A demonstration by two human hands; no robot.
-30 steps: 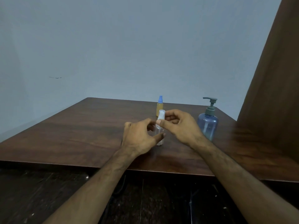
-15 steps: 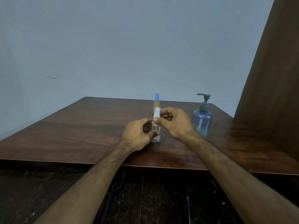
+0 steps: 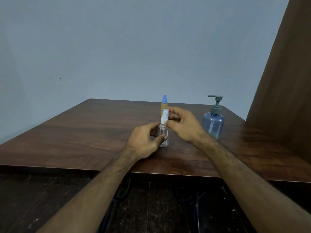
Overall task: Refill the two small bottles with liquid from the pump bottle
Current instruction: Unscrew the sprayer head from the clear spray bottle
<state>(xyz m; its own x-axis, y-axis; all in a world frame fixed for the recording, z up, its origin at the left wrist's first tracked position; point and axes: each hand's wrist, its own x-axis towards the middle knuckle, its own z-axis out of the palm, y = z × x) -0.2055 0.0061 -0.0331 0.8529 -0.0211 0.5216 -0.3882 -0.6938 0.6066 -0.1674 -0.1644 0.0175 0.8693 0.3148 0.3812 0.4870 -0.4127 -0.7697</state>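
The clear bottle [image 3: 163,135] is held upright on the table [image 3: 84,132] by the left hand [image 3: 144,142]; its white cap [image 3: 164,117] is pinched by the right hand [image 3: 183,126]. The pump bottle [image 3: 213,121] is seen to the right.

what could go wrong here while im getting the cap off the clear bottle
1. The clear bottle is slim and stands upright, held only by the left hand; a hard twist by the right hand on its white spray cap could tip it.
2. The yellow bottle stands close behind; a jerk when the cap frees could knock it over.
3. The pump bottle stands beside the right wrist, where a sideways move might bump it.
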